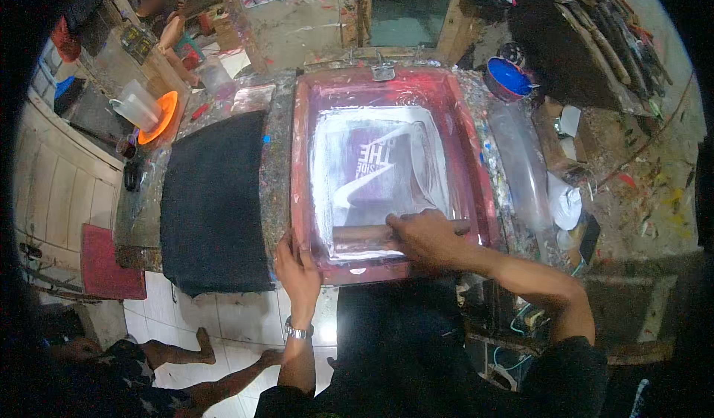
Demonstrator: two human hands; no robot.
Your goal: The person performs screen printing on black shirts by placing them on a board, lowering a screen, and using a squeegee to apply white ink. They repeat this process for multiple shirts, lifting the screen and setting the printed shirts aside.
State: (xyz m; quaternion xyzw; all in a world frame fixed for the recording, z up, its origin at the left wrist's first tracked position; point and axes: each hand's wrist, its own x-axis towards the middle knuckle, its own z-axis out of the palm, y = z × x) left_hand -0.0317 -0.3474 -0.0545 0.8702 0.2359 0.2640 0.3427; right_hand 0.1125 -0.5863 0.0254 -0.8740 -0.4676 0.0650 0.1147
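Observation:
In front of me a red-framed printing screen [300, 120] lies flat on the bench, held by a metal clamp at its far edge. White ink [327, 132] is smeared around a mesh with a lettered design. My right hand [425, 238] grips a wooden-handled squeegee [364, 233] lying across the near part of the mesh. Fingers of my left hand [297, 269] rest against the frame's near left corner, wearing a wristwatch on that arm; whether they pinch the frame is hard to see. Left of the screen a black cloth [216, 195] is spread out flat.
A bowl of blue ink [509, 77] stands beyond the screen's right corner. Along the right lie a clear plastic roll [520, 165] and a cardboard box [554, 132]. An orange lid [159, 119] and plastic container [136, 104] stand far left. Another person's legs [178, 355] stretch across the lower-left floor.

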